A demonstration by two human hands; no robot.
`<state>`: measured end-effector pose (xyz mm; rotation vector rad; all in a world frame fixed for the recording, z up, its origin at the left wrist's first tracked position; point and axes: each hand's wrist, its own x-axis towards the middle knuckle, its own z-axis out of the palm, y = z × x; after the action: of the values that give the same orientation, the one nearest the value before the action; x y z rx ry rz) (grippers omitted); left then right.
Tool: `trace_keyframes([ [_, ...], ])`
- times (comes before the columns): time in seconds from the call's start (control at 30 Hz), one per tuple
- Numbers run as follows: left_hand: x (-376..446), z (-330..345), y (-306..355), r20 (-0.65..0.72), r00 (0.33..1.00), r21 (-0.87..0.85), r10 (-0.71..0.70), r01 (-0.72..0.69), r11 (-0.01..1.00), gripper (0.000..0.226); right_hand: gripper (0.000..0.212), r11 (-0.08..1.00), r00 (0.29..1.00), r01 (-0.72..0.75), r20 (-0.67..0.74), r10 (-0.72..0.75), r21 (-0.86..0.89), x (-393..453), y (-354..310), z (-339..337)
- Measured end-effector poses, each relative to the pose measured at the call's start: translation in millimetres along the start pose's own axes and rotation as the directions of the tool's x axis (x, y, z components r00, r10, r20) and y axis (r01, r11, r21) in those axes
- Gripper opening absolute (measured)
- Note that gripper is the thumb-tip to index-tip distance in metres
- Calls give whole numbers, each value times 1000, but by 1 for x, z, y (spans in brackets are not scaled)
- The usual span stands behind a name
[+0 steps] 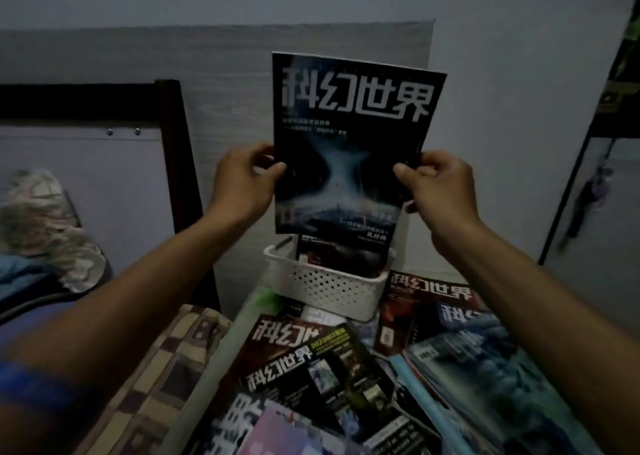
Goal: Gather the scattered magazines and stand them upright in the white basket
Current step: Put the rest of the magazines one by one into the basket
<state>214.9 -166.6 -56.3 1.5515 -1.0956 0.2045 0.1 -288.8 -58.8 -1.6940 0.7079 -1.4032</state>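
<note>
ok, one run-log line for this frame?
left hand: grips magazine | right hand: grips it | magazine: upright above white basket | loose magazines: remain

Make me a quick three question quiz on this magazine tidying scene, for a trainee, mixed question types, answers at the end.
1. True or false: the dark-covered magazine with large white title characters is already inside the white perforated plastic basket.
2. Which hand grips that magazine? A) left hand only B) right hand only C) both
3. Fill in: the held magazine is directly ____ the basket.

Key: 1 false, it is held in the air. 2 C, one hand on each side edge. 3 above.
</note>
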Motion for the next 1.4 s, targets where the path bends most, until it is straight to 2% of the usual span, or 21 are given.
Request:
trace_keyframes([
  [0.1,30,39,-33,1,990,19,-142,142,990,16,7,993,998,-63,-23,61,-99,28,35,26],
  [0.23,31,82,-85,46,950,40,-309,307,951,20,12,969,986,-166,-28,163,-185,40,93,42],
  [0.33,23,106,-112,82,929,29,-360,359,933,20,13,954,969,-248,-39,244,-168,46,127,43],
  [0.47,22,122,-134,112,930,75,-349,342,937,20,16,941,958,-285,-53,280,-180,51,155,46],
  [0.57,23,124,-143,103,912,56,-398,394,917,20,1,934,949,-315,-36,314,-166,52,164,47],
  [0.63,21,121,-142,58,886,13,-459,459,888,24,17,926,945,-327,-49,324,-187,52,163,43],
  [0.7,11,111,-130,27,900,21,-436,435,900,31,19,934,960,-277,-91,263,-223,41,153,30],
  [0.77,-9,92,-108,58,944,81,-324,319,944,24,12,956,981,-193,-81,179,-220,17,137,13],
  [0.83,-46,69,-86,173,950,75,-259,249,966,13,11,976,987,-153,14,157,-153,-20,121,-2],
  [0.9,-88,48,-69,329,920,84,-213,197,977,8,15,978,974,-139,157,163,-157,-61,106,-16],
  [0.97,-129,26,-52,495,853,173,-164,89,981,11,17,968,918,-129,343,199,-217,-103,89,-25],
  [1.03,-163,5,-35,652,748,303,-128,-103,947,10,19,953,806,-115,534,255,-281,-139,70,-33],
  [1.1,-191,-13,-24,774,618,367,-139,-258,894,6,13,881,638,131,719,276,-454,-164,55,-40],
  [1.13,-203,-21,-19,822,543,373,-172,-285,883,9,9,818,534,270,786,312,-508,-175,48,-43],
  [1.17,-213,-27,-16,854,471,388,-219,-297,872,22,12,750,442,379,818,369,-543,-186,42,-47],
  [1.2,-221,-30,-15,871,411,415,-270,-319,852,41,22,691,386,447,820,423,-568,-196,37,-50],
  [1.23,-226,-32,-16,870,380,449,-313,-351,822,57,33,645,368,488,809,459,-588,-204,35,-52],
  [1.27,-230,-33,-16,864,376,473,-335,-379,795,67,43,604,377,520,797,472,-604,-214,32,-52],
  [1.4,-231,-30,-14,841,414,494,-348,-328,805,76,75,504,396,559,746,535,-658,-234,32,-45],
])
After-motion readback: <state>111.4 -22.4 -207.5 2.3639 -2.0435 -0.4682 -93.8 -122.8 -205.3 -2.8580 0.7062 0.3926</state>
